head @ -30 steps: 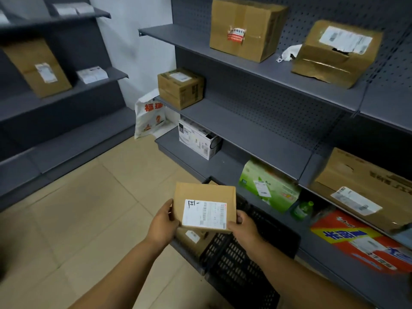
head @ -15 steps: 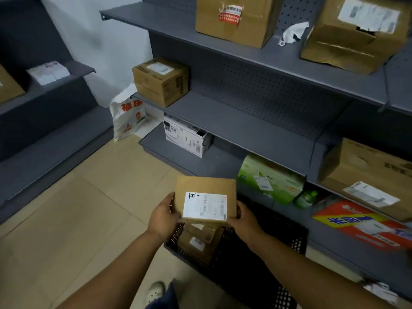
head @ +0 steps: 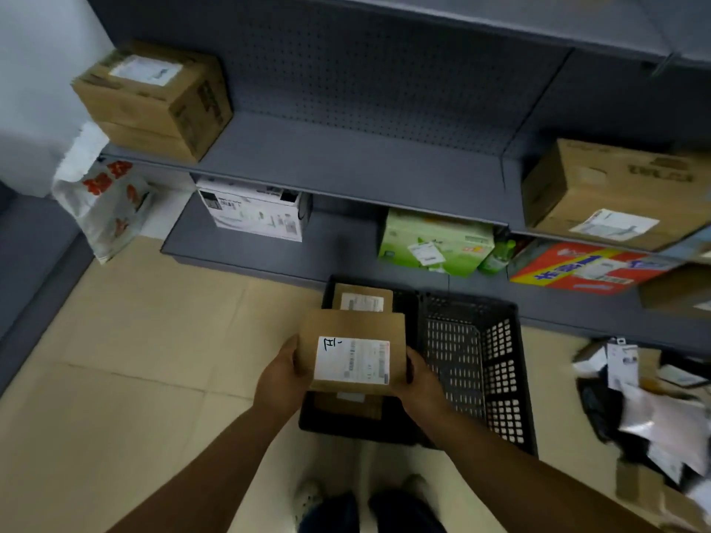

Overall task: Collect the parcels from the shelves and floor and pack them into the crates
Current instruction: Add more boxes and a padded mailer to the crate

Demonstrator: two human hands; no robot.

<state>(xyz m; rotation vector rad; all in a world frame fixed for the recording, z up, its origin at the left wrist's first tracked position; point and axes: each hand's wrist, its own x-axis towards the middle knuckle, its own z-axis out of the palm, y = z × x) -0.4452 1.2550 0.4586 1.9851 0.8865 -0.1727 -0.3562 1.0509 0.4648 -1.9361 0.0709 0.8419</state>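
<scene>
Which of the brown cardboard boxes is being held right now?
The small flat box with the white label, gripped between left hand and right hand above the black crate. The others sit on shelves or inside it.

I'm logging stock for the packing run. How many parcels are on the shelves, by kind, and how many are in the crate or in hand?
Plain brown boxes on shelves: 2
Printed boxes and packs on shelves: 3
Brown parcels in the black crate: 2
Brown parcel in hand: 1
Total: 8
</scene>
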